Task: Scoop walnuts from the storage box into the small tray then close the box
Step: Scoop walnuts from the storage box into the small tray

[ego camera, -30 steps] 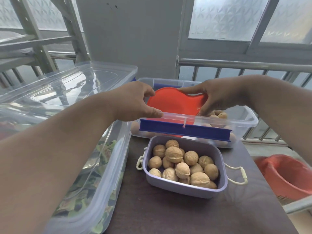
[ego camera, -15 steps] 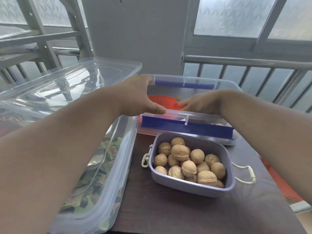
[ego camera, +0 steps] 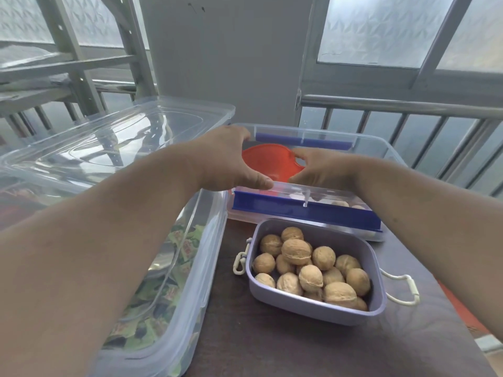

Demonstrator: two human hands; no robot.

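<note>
The clear storage box (ego camera: 381,152) with blue latches (ego camera: 304,210) stands at the back of the dark table. An orange scoop (ego camera: 266,161) lies low inside it, over a few walnuts (ego camera: 340,204) seen through the front wall. My right hand (ego camera: 324,170) reaches over the near rim, fingers curled on the scoop's handle. My left hand (ego camera: 226,159) grips the box's near-left rim, thumb on the front edge. In front of the box, the small lavender tray (ego camera: 313,312) holds a heap of walnuts (ego camera: 296,251).
A large clear box (ego camera: 206,254) of wrapped sweets fills the left side, its clear lid (ego camera: 122,137) propped over it. A metal railing (ego camera: 408,104) runs behind. A red basket (ego camera: 457,308) shows past the table's right edge. White loop handles (ego camera: 402,293) hang off the tray.
My right hand has brought the orange scoop from above the rim down into the storage box. The left hand has stayed on the rim. The view has tilted down and closer.
</note>
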